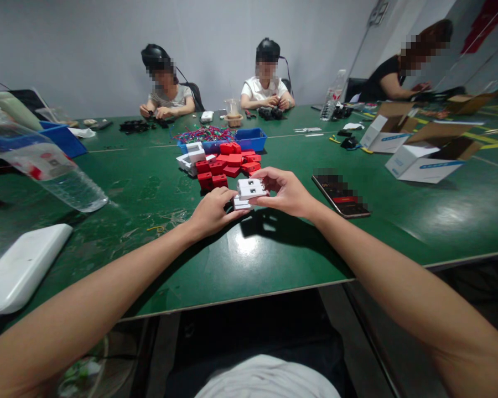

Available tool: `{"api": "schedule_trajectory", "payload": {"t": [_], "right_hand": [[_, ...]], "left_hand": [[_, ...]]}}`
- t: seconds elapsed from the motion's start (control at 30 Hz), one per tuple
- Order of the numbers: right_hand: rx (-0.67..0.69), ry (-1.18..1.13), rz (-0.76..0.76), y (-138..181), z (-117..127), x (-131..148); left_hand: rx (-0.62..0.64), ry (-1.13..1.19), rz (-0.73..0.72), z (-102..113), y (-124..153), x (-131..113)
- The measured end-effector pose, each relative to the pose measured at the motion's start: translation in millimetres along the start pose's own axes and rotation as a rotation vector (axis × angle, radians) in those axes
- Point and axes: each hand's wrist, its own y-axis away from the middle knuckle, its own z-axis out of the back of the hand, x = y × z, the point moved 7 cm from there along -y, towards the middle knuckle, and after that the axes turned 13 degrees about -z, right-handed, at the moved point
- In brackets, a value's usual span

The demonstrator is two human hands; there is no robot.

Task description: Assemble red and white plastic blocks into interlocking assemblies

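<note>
White cover (251, 188), pinched by fingers of your right hand (288, 193); your left hand (211, 213) grips the base (240, 205) beneath, steadying it.

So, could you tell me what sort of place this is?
Probably a small assembly workshop: a long green worktable, a heap of red plastic blocks, and white plastic parts in the left hand and right hand.

Plain grey wall (87, 50) behind long green table (274, 260), top scuffed, scratched; overhead light glares off surface. Black chair (197, 94) at far side. Dark floor (398, 315) below near edge.
</note>
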Motion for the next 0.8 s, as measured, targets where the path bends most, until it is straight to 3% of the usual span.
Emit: {"api": "schedule_trajectory", "payload": {"t": [0.27,0.5,0.8], "right_hand": [[0.039,0.033,0.052,3,-6,8],[-0.032,0.031,0.098,3,-4,7],[-0.023,-0.074,0.065,4,-4,7]], "left_hand": [[-0.055,0.024,-0.007,0,-1,1],[-0.309,0.092,-0.096,24,-2,-14],[-0.377,0.658,0.042,9,-2,1]]}}
